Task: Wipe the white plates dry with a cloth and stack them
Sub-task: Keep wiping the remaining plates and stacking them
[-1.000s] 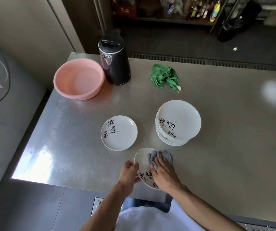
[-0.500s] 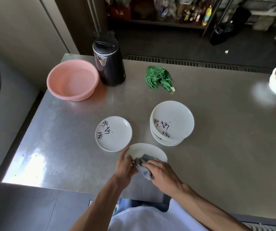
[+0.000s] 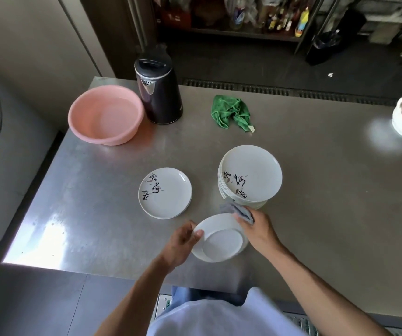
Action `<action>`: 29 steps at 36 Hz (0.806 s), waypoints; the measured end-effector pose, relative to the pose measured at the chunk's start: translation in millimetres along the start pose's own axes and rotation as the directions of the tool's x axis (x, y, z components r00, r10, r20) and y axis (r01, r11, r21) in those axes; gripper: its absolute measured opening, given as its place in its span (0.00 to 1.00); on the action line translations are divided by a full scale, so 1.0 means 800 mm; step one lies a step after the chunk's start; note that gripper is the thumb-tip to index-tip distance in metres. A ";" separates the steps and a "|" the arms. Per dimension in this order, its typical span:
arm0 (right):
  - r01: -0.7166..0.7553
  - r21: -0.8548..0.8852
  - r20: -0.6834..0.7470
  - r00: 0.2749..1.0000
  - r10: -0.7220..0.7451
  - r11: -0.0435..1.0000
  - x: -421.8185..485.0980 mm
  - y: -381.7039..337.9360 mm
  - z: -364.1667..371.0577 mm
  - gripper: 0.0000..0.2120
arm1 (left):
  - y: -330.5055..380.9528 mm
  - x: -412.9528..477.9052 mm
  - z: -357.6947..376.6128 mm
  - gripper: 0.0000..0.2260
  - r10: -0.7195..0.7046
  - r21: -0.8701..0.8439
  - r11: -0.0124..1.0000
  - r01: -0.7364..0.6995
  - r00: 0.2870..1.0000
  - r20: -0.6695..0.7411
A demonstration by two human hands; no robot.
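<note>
Here's the round white plate (image 3: 219, 238), underside up, at the near edge of the steel counter (image 3: 316, 190). The left hand (image 3: 180, 243) has its fingers pinching the rim. The right hand (image 3: 258, 229) has its fingers clutching the grey cloth (image 3: 240, 210) at the far rim. Back-wiping underway, I'd judge; next, a steady lift to stack it.

A pink basin (image 3: 90, 132) sits beside a black kettle (image 3: 161, 98); the right-edge bowl (image 3: 401, 127) maybe holds food.
</note>
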State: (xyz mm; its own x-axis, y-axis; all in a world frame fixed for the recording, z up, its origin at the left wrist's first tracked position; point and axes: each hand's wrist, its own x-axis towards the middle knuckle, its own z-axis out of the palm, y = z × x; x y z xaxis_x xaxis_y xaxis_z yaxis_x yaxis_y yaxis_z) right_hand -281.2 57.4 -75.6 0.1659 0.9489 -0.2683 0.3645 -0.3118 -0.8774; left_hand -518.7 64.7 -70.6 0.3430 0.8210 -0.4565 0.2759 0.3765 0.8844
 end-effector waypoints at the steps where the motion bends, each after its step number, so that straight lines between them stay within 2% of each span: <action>1: -0.011 -0.026 -0.005 1.000 0.011 1.000 -0.003 0.002 0.002 0.08 | 0.000 -0.002 0.000 0.08 -0.011 0.001 1.000 0.011 0.999 0.031; 6: -0.053 -0.130 0.099 0.993 0.066 0.990 -0.025 0.007 0.021 0.20 | -0.010 -0.006 0.005 0.08 -0.147 -0.040 0.988 0.149 0.988 0.048; 9: -0.054 -0.143 0.086 0.994 0.067 0.988 -0.036 0.011 0.031 0.22 | -0.024 -0.004 0.008 0.11 -0.262 -0.139 0.956 0.257 0.965 -0.018; 11: -0.029 -0.170 0.160 0.985 0.056 0.985 -0.041 0.015 0.037 0.24 | -0.033 -0.002 0.010 0.09 -0.349 -0.221 0.919 0.325 0.934 -0.074; 15: 0.121 -0.418 0.404 0.913 0.065 0.900 -0.047 0.029 0.060 0.28 | -0.038 0.004 0.018 0.08 -0.440 -0.331 0.861 0.385 0.892 -0.106; 18: 0.245 -0.535 0.447 0.894 0.025 0.809 -0.054 0.033 0.068 0.29 | -0.035 0.010 0.025 0.08 -0.473 -0.367 0.835 0.409 0.876 -0.099; 21: 0.497 -0.506 0.570 0.806 -0.160 0.705 -0.065 0.038 0.068 0.29 | -0.029 0.015 0.025 0.09 -0.486 -0.400 0.819 0.411 0.868 -0.102; 24: 0.565 -0.456 0.628 0.752 -0.201 0.687 -0.073 0.046 0.054 0.29 | -0.029 0.022 0.020 0.09 -0.506 -0.416 0.808 0.418 0.853 -0.125; 27: 0.552 -0.542 0.566 0.797 -0.210 0.634 -0.076 0.060 0.037 0.29 | -0.033 0.022 0.014 0.08 -0.502 -0.433 0.805 0.406 0.855 -0.132; 29: 0.442 -0.596 0.489 0.862 -0.135 0.671 -0.070 0.061 0.039 0.30 | -0.034 0.019 0.013 0.08 -0.480 -0.440 0.809 0.391 0.870 -0.109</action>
State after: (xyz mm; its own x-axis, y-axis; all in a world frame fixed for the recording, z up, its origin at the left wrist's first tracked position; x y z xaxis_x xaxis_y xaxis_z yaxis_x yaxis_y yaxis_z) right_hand -301.1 -9.5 -115.5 -0.3537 0.8834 -0.3075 0.8635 0.1821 -0.4702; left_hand -511.5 62.2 -102.7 0.0684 0.5804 -0.8115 -0.0375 0.8143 0.5792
